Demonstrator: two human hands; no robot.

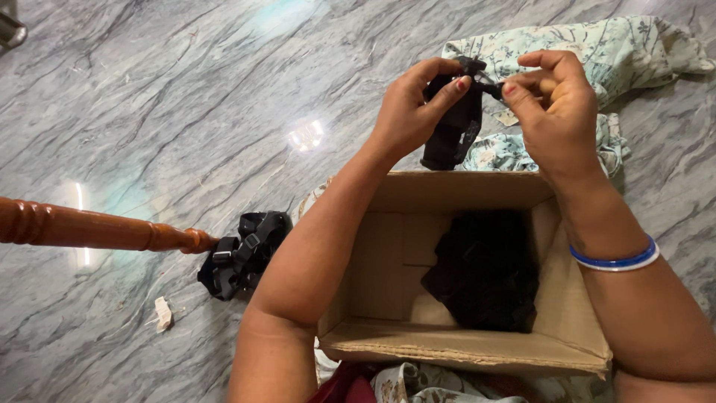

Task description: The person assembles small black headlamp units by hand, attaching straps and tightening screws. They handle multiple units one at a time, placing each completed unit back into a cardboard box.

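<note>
Hands: your left hand (pixel 414 104) and right hand (pixel 548 97) pinch 1 black strap (pixel 455 127) at upper right, 1 black bundle (pixel 485 272) already in the box (pixel 462 351), another strap bundle (pixel 242 254) outside it at centre left.

Both hands raised together, fingers pinching

Left hand (pixel 412 104) curls with thumb and forefinger pressed together; right hand (pixel 552 104) mirrors it, fingertips nearly meeting the left's. Both forearms reach forward, bare, the right wrist banded
</note>
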